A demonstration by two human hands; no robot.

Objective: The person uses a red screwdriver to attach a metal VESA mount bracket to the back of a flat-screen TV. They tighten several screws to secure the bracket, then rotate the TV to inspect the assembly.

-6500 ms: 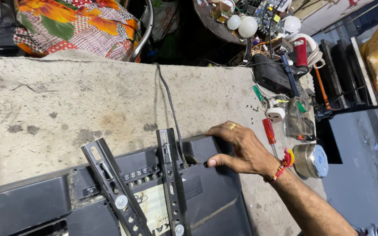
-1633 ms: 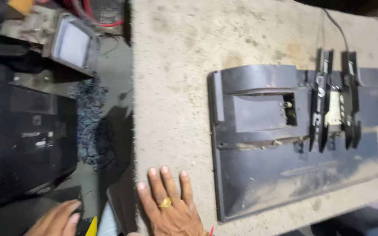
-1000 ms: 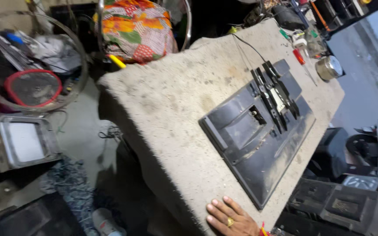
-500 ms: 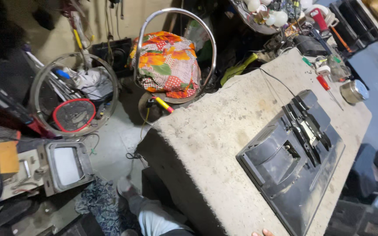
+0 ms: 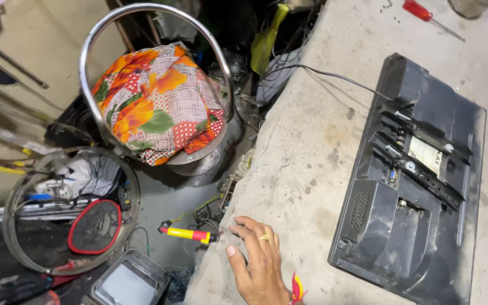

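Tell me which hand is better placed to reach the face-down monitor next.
Right, probably. The right hand rests flat and open on the concrete table edge, apart from the monitor but near its lower corner. The left hand is out of view.

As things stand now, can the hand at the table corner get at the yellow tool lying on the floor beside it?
Probably yes. The hand rests on the table corner, fingers spread, and the yellow tool lies just past that edge with nothing between them, though lower down.
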